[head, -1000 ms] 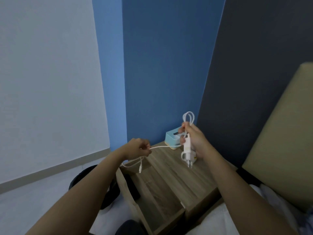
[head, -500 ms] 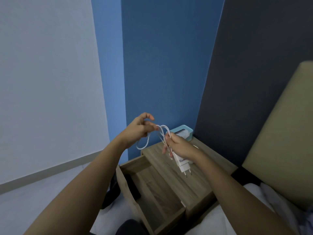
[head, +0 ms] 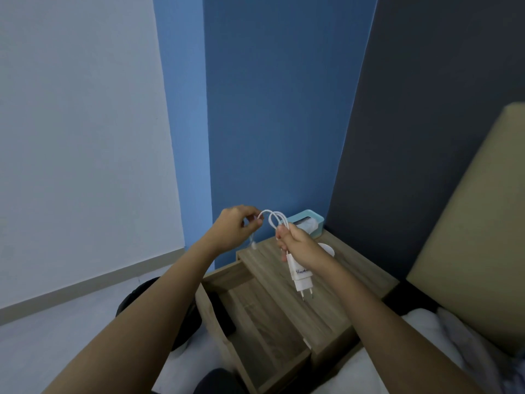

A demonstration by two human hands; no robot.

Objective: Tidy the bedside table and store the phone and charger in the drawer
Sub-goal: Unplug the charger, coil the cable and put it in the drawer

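**Charger held above the open drawer**

The right hand point(head: 298, 245) is clenched around the white two-pin plug charger point(head: 300, 277), prongs pointing down, together with loops of its thin white cable point(head: 274, 220), above the wood-grain bedside table point(head: 355, 268). The left hand point(head: 235, 228) pinches the cable's far loop, the loose end dangling below it. On the left, the table's wooden drawer point(head: 255, 322) stands pulled open; a dark flat object point(head: 224, 314), possibly the phone, lies along its left wall. At the table's far edge sits a light-blue tissue box point(head: 308, 223) holding white tissue, with a white round dish point(head: 326, 248) just nearer.
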